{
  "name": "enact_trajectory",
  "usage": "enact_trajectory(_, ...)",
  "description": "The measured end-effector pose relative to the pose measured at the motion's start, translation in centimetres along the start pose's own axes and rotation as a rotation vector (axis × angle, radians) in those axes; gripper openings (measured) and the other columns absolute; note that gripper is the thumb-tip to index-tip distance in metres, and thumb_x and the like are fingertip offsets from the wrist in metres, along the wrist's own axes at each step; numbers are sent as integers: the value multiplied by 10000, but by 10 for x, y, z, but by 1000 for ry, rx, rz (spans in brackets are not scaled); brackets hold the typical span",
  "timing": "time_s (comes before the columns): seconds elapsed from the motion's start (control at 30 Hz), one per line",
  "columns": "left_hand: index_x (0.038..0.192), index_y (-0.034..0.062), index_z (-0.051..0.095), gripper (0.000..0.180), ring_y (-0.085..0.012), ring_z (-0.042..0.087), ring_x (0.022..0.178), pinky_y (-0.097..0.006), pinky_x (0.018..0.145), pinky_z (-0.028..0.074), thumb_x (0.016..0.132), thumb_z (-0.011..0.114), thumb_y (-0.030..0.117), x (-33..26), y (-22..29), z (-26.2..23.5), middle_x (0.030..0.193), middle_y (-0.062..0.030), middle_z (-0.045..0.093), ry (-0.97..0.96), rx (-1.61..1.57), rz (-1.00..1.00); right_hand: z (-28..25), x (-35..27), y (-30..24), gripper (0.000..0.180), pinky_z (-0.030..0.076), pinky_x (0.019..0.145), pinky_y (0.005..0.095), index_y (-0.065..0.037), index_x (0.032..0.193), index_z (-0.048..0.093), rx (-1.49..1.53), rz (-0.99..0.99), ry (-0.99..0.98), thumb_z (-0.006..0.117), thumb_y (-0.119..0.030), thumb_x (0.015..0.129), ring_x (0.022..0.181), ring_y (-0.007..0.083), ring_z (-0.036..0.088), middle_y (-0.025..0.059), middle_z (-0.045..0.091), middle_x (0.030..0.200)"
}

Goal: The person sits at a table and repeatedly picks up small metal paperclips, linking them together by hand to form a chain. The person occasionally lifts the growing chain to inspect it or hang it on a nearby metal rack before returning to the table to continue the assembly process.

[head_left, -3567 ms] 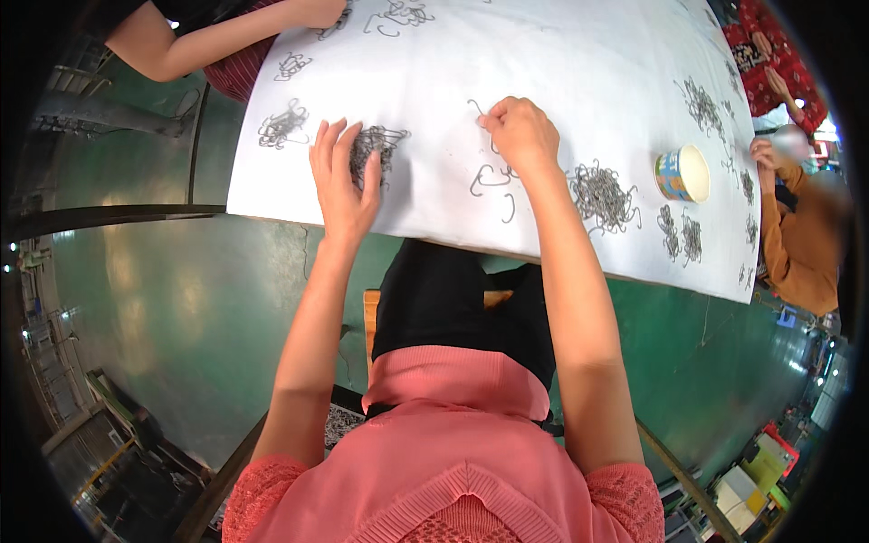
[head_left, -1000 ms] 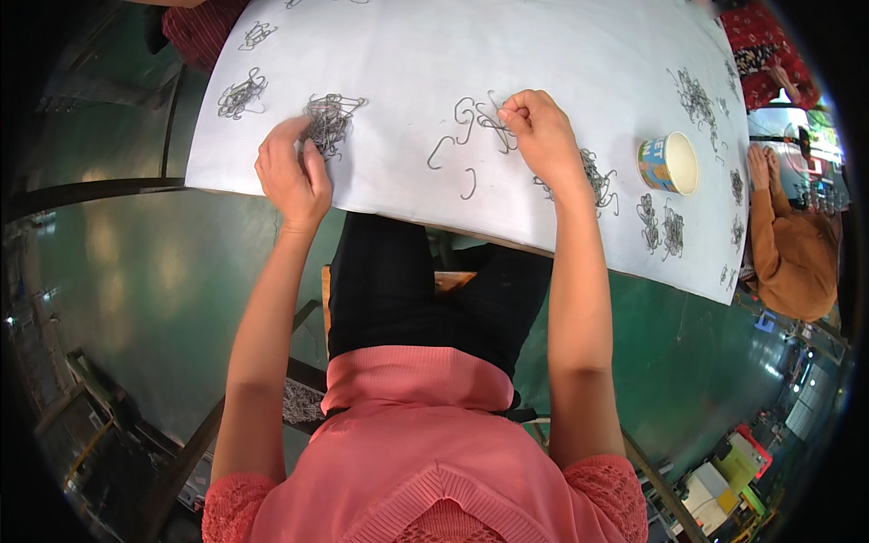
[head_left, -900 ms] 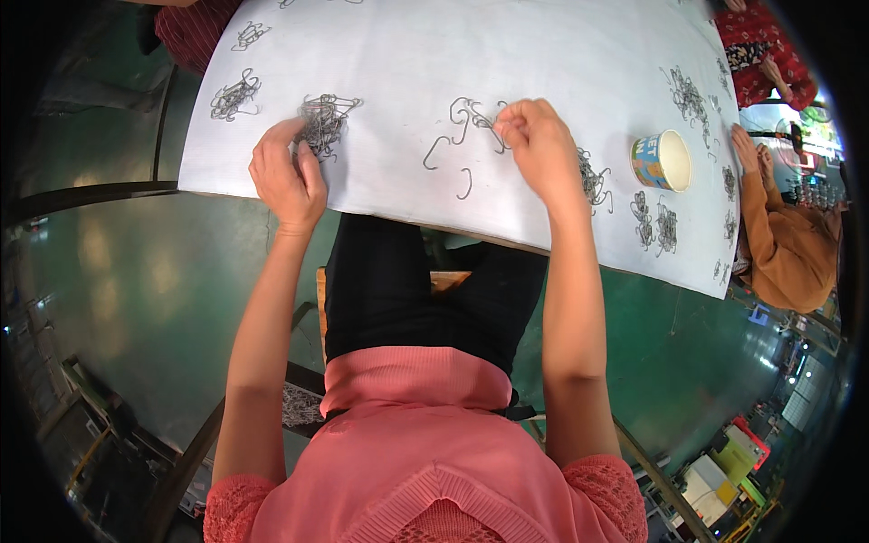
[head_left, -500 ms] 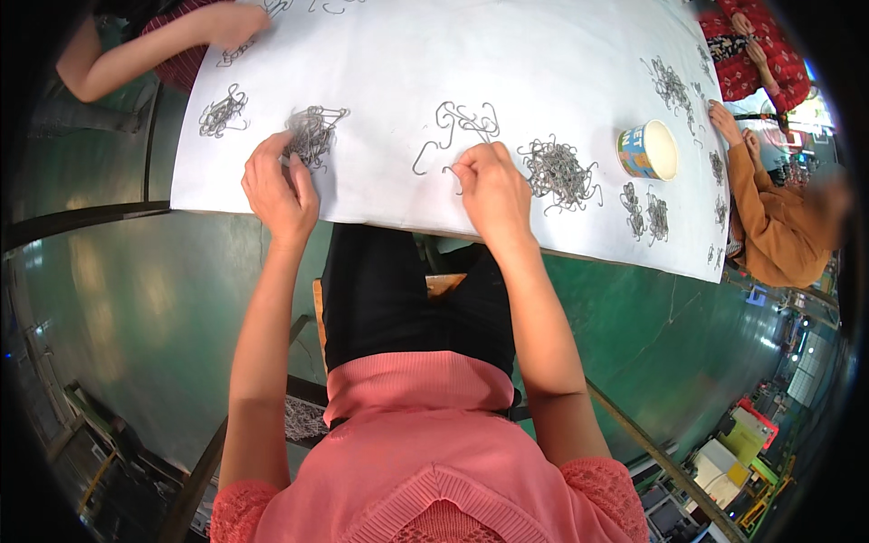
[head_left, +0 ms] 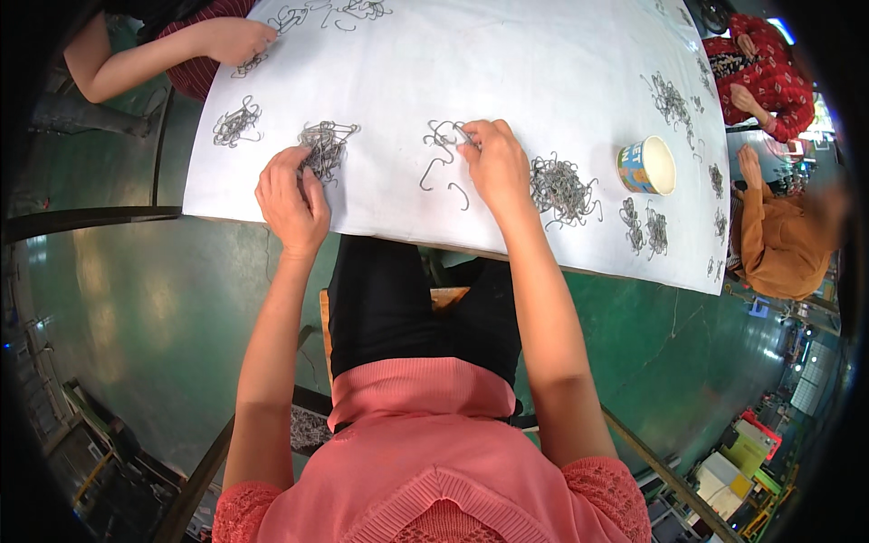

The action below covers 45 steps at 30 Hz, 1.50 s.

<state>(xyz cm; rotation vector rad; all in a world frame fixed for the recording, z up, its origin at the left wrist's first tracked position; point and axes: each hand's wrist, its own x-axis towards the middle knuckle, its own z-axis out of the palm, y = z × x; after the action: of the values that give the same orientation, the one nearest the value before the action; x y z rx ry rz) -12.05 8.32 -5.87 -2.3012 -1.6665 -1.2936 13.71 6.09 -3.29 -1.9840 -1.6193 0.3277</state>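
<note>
Bent dark wire hooks lie in heaps on a white-covered table (head_left: 389, 204). My left hand (head_left: 294, 201) rests beside the left heap of hooks (head_left: 328, 147); its fingers are curved, with the thumb apart, and the fingertips touch the heap's near edge. My right hand (head_left: 498, 167) pinches a wire hook (head_left: 465, 136) between thumb and forefinger, over a few loose hooks (head_left: 439, 136). One curved hook (head_left: 460, 196) lies alone nearer the front edge. Just right of my right hand is a larger heap of hooks (head_left: 563, 190), partly hidden by the hand.
A paper cup (head_left: 637, 166) lies tilted at the right, beyond two small hook heaps (head_left: 655, 233). Another small heap (head_left: 237, 123) lies far left. A co-worker's hand (head_left: 240, 41) handles hooks at the upper left. Two people (head_left: 783, 235) sit along the right edge.
My right hand has moved up to the loose hooks and now pinches one; the single curved hook lies uncovered. My left hand stays by its heap. The whole view has shifted slightly.
</note>
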Motion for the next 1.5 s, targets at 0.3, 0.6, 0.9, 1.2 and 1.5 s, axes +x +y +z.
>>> enact_trajectory(0.3,1029,90,604,276,-245,558,1021,-354,887,365,765,566,20,0,0,1,1041,-38,629,26,-15,6,-24,55,10,114,524,723,343,-34,930,666,286,198,-46,601,-26,836,833,252,662,138,680,969)
enact_trajectory(0.6,1025,93,609,297,-241,566,1024,-341,888,361,748,563,-4,-1,0,2,1046,-36,638,29,-19,-1,-31,14,9,602,431,968,394,-48,1255,523,23,30,-13,777,-200,731,1220,316,460,181,412,1362)
enact_trajectory(0.9,1023,75,607,298,-252,570,1035,-351,900,356,744,553,-16,1,0,-1,1048,-53,642,16,-10,21,2,11,-10,979,114,1108,586,-56,1410,344,-194,65,-73,811,-450,645,1391,393,141,237,164,1488)
enact_trajectory(1.2,1009,81,604,300,-259,576,1034,-360,894,359,736,545,-27,2,-1,0,1050,-49,638,23,-3,15,14,27,7,766,177,1116,529,12,1415,290,61,148,89,683,-288,830,1364,460,169,306,165,1464)
enact_trajectory(1.5,978,109,616,328,-239,580,1029,-356,881,361,686,553,-28,3,-1,-2,1039,-17,634,4,-7,4,28,39,-18,999,100,1103,596,73,1431,163,-38,279,98,724,-422,769,1382,487,63,362,98,1456)
